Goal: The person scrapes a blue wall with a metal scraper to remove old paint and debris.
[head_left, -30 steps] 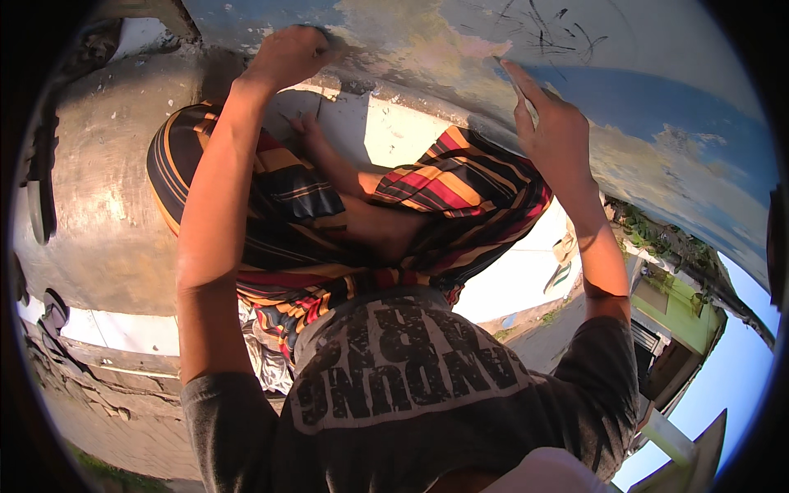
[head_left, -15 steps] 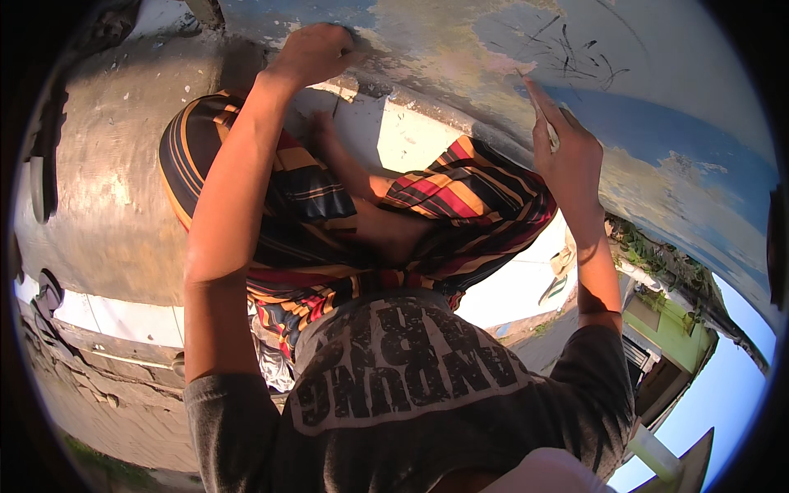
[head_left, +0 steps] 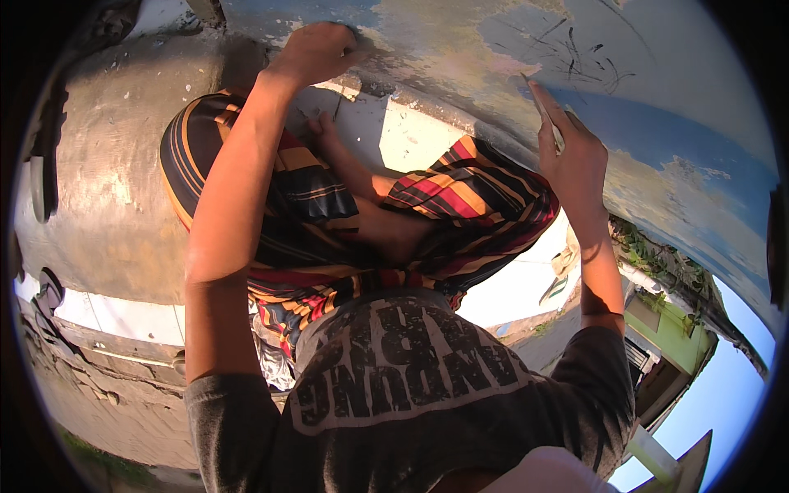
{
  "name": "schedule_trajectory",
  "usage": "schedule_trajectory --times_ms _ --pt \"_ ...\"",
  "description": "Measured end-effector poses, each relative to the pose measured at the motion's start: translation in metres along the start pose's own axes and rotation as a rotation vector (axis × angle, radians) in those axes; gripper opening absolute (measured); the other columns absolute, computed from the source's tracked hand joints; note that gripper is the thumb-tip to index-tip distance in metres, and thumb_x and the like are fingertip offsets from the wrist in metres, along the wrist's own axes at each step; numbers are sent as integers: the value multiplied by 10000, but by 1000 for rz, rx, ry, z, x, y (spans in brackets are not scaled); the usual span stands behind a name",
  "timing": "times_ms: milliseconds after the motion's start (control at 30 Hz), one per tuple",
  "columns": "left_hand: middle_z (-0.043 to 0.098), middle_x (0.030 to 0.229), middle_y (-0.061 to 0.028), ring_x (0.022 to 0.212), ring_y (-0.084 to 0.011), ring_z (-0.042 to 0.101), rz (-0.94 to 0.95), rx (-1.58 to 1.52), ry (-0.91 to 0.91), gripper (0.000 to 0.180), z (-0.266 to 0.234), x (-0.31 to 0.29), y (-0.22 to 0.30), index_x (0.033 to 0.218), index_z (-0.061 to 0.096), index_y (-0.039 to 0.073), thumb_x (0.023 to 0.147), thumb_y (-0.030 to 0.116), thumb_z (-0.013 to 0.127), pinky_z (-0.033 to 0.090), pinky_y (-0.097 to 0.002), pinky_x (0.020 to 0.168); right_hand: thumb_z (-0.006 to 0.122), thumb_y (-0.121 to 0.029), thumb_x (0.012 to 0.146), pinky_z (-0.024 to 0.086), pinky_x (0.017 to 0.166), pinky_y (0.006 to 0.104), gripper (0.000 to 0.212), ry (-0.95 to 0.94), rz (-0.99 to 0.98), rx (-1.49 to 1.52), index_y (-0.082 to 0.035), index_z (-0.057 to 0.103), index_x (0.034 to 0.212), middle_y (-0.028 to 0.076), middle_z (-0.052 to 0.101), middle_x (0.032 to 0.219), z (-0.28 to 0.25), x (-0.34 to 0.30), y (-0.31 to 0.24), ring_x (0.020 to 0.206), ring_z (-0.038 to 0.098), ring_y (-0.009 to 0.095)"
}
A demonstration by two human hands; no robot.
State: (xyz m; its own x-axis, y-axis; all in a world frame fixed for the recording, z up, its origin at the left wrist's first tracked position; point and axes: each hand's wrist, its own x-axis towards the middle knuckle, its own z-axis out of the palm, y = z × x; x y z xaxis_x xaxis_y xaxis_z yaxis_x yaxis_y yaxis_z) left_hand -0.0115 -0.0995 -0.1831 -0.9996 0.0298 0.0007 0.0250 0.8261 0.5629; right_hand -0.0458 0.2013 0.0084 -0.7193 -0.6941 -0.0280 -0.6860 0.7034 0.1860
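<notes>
My right hand [head_left: 575,156] is raised to the painted wall [head_left: 690,135], its fingers pinched around a thin stick-like tool [head_left: 525,80]. Only the slim tip of that tool shows past my index finger, at the edge between a pale patch and blue paint, so its exact kind is unclear. Further left, my left hand [head_left: 319,51] rests curled against the lower part of the wall. Its fingers are closed, with a small dark spot at their edge; what they hold, if anything, is hidden.
Dark scribbled strokes [head_left: 588,57] mark the wall above my right hand. My crossed legs in striped trousers [head_left: 460,185] rest on white tiles [head_left: 415,135]. A smooth rounded cement surface [head_left: 123,181] lies at left, with a sandal [head_left: 51,287] beyond. A green house [head_left: 670,329] stands at right.
My right hand has shifted very slightly rightward with the thin tool, and the wall's marks sit a little lower and further right in view. My left hand stays in place.
</notes>
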Motion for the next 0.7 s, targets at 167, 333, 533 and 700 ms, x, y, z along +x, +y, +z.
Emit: schedule_trajectory --times_ms 167,333,533,700 --pt "667 825 -131 879 -321 625 -43 -55 -60 352 -6 -3 3 838 695 67 847 402 589 485 -413 806 620 -122 798 524 642 373 557 -23 -36 -18 -284 496 1316 104 627 819 11 2 1 688 632 285" --pt "664 812 -136 864 -312 627 -15 -60 -3 348 -4 -4 -1 812 698 59 844 389 593 482 -418 797 573 -175 867 506 733 357 342 -1 88 482 -208 604 1206 175 669 924 7 5 -6 819 645 345" --pt "670 839 -136 843 -314 632 -30 -106 -231 326 -11 5 12 842 702 58 809 375 633 487 -412 783 614 -188 874 466 670 290 255 102 583 1163 30 616 1005 77 657 800 89 -24 -34 725 613 150" --pt "679 934 -128 908 -234 644 -76 -505 -412 554 -12 -20 53 999 671 27 739 512 730 495 -341 796 655 -137 851 556 752 372 352 240 781 2250 15 552 1152 107 635 1023 132 -27 -83 922 649 226"
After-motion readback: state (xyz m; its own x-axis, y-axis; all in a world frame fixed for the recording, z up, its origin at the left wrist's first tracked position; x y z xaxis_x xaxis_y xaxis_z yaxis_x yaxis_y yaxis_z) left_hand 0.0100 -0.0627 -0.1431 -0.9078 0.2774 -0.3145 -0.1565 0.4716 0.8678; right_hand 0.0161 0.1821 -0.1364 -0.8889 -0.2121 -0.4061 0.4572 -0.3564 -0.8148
